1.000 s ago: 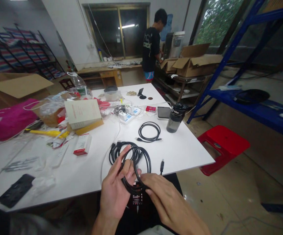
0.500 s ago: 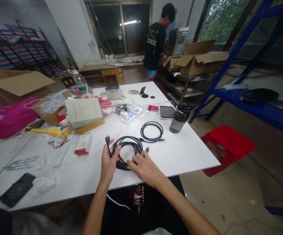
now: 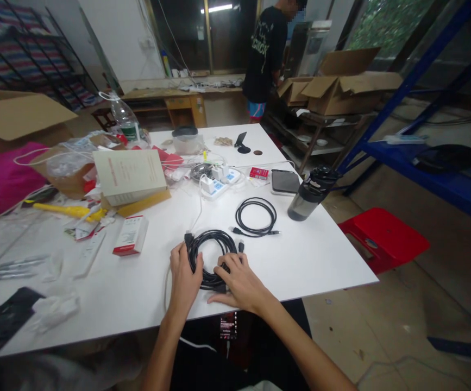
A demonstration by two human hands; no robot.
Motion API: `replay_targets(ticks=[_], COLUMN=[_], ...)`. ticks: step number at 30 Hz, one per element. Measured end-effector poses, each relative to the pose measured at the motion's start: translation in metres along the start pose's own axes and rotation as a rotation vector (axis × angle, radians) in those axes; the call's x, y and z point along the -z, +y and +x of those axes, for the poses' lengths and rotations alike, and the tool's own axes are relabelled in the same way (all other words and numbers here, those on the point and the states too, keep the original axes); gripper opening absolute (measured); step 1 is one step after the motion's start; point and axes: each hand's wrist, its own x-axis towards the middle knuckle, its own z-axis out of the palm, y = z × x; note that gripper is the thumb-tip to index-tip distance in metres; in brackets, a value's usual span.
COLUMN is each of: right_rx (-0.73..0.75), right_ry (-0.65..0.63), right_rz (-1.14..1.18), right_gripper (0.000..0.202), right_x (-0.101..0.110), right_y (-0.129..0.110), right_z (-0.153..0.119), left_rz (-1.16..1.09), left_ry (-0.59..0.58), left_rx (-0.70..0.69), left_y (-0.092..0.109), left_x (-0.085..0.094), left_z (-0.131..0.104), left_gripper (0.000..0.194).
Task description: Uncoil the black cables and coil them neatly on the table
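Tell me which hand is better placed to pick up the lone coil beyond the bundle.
Right, probably. The right hand touches the bundle's right side, nearer the lone coil. The left hand holds the opposite side and would likely reach across.

A person's bare left forearm (image 3: pixel 164 350) and right forearm (image 3: pixel 302 342) reach forward and converge, the left hand (image 3: pixel 185 279) with thumb opposite its fingers, the right hand (image 3: pixel 239 282) back upward, fingers bent, thumb splayed leftward.
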Motion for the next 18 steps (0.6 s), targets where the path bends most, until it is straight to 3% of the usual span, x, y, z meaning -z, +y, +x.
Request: replay_targets(ticks=[7, 11, 13, 15, 18], right_rx=[-0.017, -0.014, 0.005, 0.038, 0.072], right_ry=[-0.019, -0.041, -0.058, -0.067, -0.057], right_rz=[-0.026, -0.022, -0.017, -0.016, -0.015], right_gripper=[0.044, 0.032, 0.027, 0.026, 0.024], right_x=[-0.004, 0.003, 0.007, 0.011, 0.014], right_y=[0.001, 0.0, 0.001, 0.004, 0.016], right_z=[0.0, 0.0, 0.0, -0.002, -0.005], left_rz=[0.021, 0.05, 0.062, 0.05, -0.019], left_ry=[0.056, 0.149, 0.198, 0.11, -0.197], left_rx=[-0.034, -0.049, -0.128, -0.3, -0.502], left_y=[-0.006, 0.001, 0.005, 0.01, 0.014], left_x=[-0.005, 0.004, 0.01, 0.014, 0.012], left_z=[-0.007, -0.008, -0.012, -0.016, -0.02], left_gripper=[0.049, 0.072, 0.075, 0.059, 0.035])
